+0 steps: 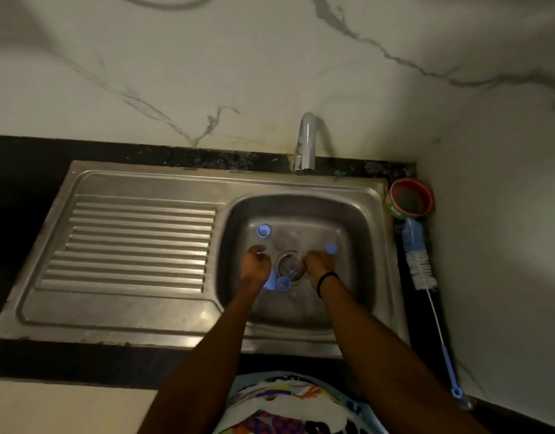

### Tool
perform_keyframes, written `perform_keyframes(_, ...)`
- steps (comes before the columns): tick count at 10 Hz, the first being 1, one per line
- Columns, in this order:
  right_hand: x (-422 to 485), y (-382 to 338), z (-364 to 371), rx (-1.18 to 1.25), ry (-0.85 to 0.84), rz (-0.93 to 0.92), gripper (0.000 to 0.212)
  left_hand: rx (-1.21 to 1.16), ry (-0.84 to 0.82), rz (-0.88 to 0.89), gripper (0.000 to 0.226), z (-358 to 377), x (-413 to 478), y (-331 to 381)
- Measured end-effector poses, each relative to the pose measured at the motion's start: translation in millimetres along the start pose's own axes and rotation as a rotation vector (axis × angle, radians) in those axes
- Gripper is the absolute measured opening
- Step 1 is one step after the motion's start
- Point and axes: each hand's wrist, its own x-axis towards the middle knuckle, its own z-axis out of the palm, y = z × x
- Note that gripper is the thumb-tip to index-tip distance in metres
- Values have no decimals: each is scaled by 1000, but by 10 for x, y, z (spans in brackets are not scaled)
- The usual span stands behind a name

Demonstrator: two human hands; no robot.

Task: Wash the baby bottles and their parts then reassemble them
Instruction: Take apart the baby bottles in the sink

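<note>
At a steel kitchen sink [295, 339] set in a dark worktop [66, 358], a person in a brightly patterned garment [288, 402] reaches both bare forearms into the basin. The left hand [255, 264], at 9 o'clock from the drain [287, 261], has its fingers curled; whether it holds anything cannot be told in the dim, blurred light. The right hand [320, 266], at 3 o'clock and wearing a black wristband [327, 277], curls its fingers against what looks like a clear bottle [296, 270] lying over the drain, though a grip cannot be confirmed. Two blue parts [283, 283] lie side by side at 7 o'clock of the drain, one partly hidden by the left wrist. A blue ring [263, 230] sits at 11 o'clock and a blue cap [331, 248] at 2 o'clock, just beyond the right knuckles. The ribbed drainboard [135, 242] stretches away at 9 o'clock. On the worktop at 3 o'clock lies a bottle brush [421, 264], bristles pointing away, near a red-rimmed cup [411, 198] in the corner at 2 o'clock. A chrome tap [306, 142] stands at 12 o'clock before a veined marble wall [207, 57].
</note>
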Motion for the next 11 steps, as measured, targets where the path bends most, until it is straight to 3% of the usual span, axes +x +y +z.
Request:
perform_keyframes(2, -271, 400, 14, 88, 31, -19, 10, 13, 58, -22, 19, -170, -362, -182)
perform_keyframes(6, -664, 487, 58, -10, 36, 3, 19, -33, 263, -52, 28, -712, -481, -49)
perform_keyframes(7, -495, 547, 140, -11, 68, 15, 22, 8, 221, -52, 29, -734, -385, -34)
perform_keyframes(8, -337, 548, 244, 14, 72, 37, 28, 157, 63, -68, 33, -647, -118, -74)
perform_keyframes(10, -649, 351, 178, 10, 23, 23, 14, 429, -186, -180, 58, -421, 24, -244)
perform_keyframes(11, -701, 369, 174, 75, 22, 39, 11, 512, -272, -219, 56, -345, 38, -348)
